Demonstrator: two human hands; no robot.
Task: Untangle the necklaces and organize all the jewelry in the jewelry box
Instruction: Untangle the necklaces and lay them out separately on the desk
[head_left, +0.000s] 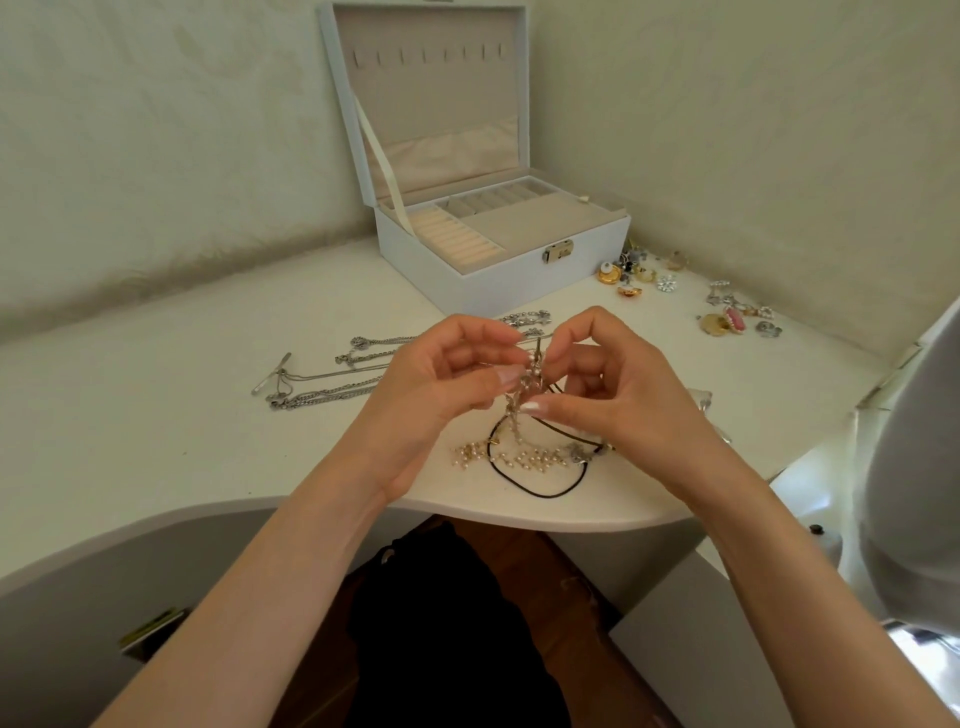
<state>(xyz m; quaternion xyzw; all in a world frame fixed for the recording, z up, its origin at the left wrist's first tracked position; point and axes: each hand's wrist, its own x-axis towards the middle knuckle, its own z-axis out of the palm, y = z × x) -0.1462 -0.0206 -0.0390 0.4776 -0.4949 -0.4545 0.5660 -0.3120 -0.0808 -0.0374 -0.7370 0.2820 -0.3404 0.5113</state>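
- Silver chains (332, 374) lie stretched left to right on the bench (156, 415).
- Left hand (441, 395): its fingers pinch the pearl necklace (525, 385).
- Jewelry box (467, 280) stands open behind the hands, lid upright.
- The pearl necklace hangs roughly vertical from the fingers down to the bench, tangled with a black cord (540, 491).
- Right hand (623, 400): its fingers pinch the same strand.
- Small loose pieces (727, 317) lie scattered at the far right.

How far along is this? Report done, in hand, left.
Done: the jewelry box stands open, nothing visibly stored. In hand: left hand and right hand pinch the pearl necklace, tangled with a black cord. Left: silver chains and the small pieces still on the table.
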